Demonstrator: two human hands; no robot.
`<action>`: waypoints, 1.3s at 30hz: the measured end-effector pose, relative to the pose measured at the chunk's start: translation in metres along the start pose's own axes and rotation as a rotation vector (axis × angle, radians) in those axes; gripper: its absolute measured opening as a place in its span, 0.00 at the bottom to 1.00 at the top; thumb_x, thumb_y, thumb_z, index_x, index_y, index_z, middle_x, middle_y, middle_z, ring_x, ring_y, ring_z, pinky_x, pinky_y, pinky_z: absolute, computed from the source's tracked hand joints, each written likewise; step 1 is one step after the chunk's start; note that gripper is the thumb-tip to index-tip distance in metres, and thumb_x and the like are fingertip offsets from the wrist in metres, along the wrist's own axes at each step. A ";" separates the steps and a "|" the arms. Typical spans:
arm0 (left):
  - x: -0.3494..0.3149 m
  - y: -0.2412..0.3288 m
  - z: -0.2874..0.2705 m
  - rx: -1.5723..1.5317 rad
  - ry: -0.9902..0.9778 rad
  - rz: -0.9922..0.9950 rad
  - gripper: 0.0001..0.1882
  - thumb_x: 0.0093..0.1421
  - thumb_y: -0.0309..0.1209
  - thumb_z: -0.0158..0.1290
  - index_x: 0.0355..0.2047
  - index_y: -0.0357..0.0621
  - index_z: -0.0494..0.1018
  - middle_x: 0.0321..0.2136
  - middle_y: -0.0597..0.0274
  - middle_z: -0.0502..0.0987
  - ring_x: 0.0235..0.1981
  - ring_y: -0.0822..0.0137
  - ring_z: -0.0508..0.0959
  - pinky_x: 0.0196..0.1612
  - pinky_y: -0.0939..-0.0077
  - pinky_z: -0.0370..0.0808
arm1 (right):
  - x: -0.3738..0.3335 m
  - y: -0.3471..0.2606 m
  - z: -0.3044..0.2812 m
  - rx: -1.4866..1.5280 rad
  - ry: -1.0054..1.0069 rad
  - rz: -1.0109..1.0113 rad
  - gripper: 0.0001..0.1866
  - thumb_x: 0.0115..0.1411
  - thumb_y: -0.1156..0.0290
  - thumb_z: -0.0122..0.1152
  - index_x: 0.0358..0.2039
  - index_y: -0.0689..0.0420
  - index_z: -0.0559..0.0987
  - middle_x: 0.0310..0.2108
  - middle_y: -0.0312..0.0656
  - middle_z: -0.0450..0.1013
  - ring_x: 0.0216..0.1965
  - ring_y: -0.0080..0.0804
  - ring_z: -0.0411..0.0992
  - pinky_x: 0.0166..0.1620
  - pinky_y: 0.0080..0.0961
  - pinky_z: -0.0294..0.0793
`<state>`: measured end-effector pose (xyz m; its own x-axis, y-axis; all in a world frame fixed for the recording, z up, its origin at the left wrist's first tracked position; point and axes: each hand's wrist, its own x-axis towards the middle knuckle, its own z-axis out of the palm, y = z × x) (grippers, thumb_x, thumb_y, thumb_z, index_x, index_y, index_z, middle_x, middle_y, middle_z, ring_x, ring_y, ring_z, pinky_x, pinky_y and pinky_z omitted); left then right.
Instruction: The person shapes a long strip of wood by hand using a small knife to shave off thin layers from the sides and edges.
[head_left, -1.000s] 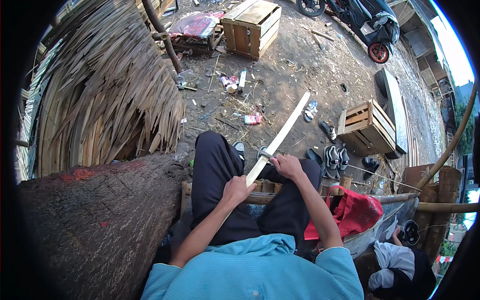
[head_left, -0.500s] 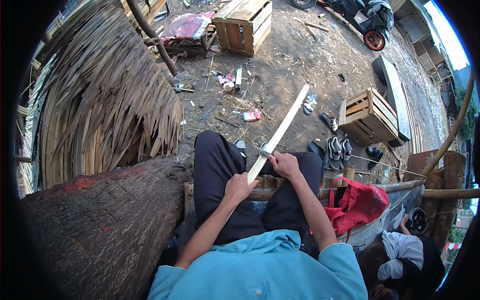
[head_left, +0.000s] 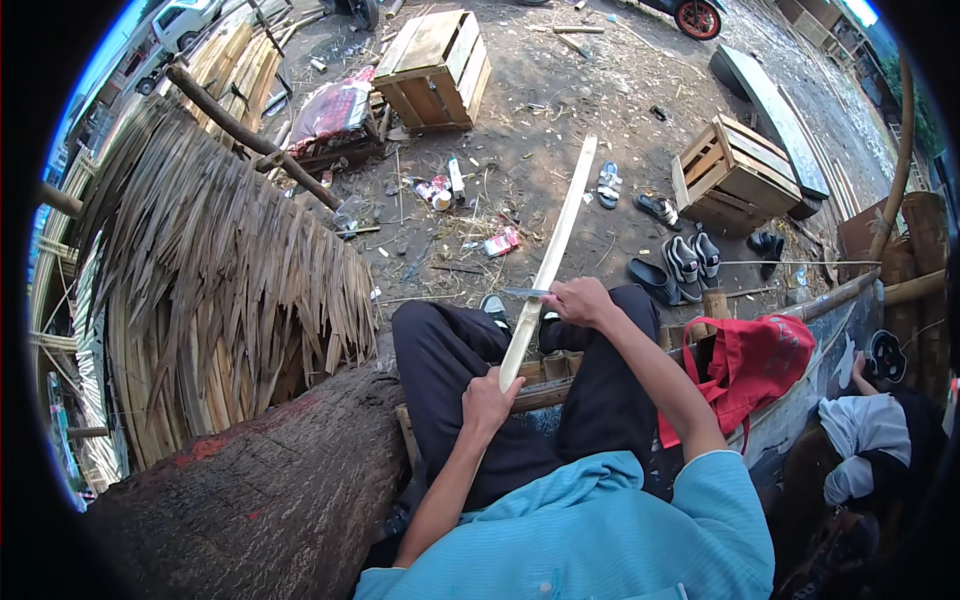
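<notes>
A long pale bamboo strip (head_left: 566,232) slants away from my lap, its far end over the dirt ground. Its near end is gripped in my closed left hand (head_left: 488,402), above my left thigh. My right hand (head_left: 582,301) is closed round a knife, whose handle is hidden in the fingers. The knife blade (head_left: 524,292) lies across the strip, touching it, a short way beyond my left hand. Both hands are over my dark trousers (head_left: 440,350), between the knees.
At my left are a thick log (head_left: 270,480) and a dry thatch panel (head_left: 230,240). A red bag (head_left: 745,375) lies on the bamboo bench at my right, with another person (head_left: 870,450) beyond. Ahead are wooden crates (head_left: 430,75), shoes (head_left: 682,262) and litter.
The view has turned, so the surroundings sit differently in the picture. The knife is slightly farther from my left hand along the strip. Both hands keep their hold.
</notes>
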<state>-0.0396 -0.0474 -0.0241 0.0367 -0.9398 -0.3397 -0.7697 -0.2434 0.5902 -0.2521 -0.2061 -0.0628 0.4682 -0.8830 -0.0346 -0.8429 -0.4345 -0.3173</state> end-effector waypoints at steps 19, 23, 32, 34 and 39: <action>-0.010 0.000 0.000 0.077 0.066 0.070 0.21 0.52 0.45 0.58 0.28 0.36 0.72 0.20 0.42 0.75 0.25 0.44 0.77 0.28 0.54 0.74 | -0.008 0.009 -0.013 -0.042 -0.017 -0.004 0.29 0.61 0.43 0.40 0.19 0.55 0.75 0.16 0.49 0.72 0.22 0.51 0.74 0.26 0.42 0.73; -0.013 -0.006 -0.001 0.066 0.088 0.083 0.22 0.51 0.45 0.59 0.26 0.36 0.70 0.19 0.42 0.74 0.24 0.43 0.77 0.28 0.54 0.74 | -0.004 -0.003 -0.014 -0.024 -0.007 0.052 0.28 0.61 0.43 0.41 0.21 0.56 0.74 0.16 0.50 0.72 0.22 0.50 0.74 0.26 0.42 0.72; -0.027 0.000 -0.001 0.097 0.024 0.131 0.20 0.52 0.44 0.58 0.26 0.38 0.70 0.19 0.44 0.75 0.24 0.45 0.77 0.28 0.54 0.74 | 0.011 0.047 -0.051 -0.141 0.080 0.192 0.28 0.61 0.45 0.43 0.21 0.58 0.74 0.16 0.49 0.72 0.23 0.48 0.74 0.26 0.42 0.72; -0.030 -0.002 -0.001 0.073 0.051 0.117 0.19 0.52 0.44 0.58 0.26 0.38 0.70 0.19 0.45 0.76 0.24 0.45 0.77 0.28 0.54 0.74 | -0.005 0.007 -0.054 -0.113 -0.032 -0.018 0.27 0.60 0.45 0.44 0.21 0.57 0.74 0.16 0.48 0.72 0.21 0.48 0.74 0.25 0.42 0.71; -0.027 0.003 -0.003 0.040 0.082 0.086 0.19 0.52 0.44 0.58 0.26 0.38 0.70 0.20 0.44 0.76 0.24 0.45 0.77 0.28 0.54 0.74 | -0.033 -0.009 -0.031 -0.026 0.001 -0.013 0.25 0.60 0.47 0.45 0.22 0.56 0.74 0.15 0.48 0.71 0.19 0.49 0.72 0.23 0.43 0.69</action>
<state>-0.0409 -0.0239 -0.0107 0.0201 -0.9736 -0.2272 -0.7971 -0.1528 0.5842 -0.2684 -0.1785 -0.0299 0.4790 -0.8773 -0.0300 -0.8434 -0.4505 -0.2928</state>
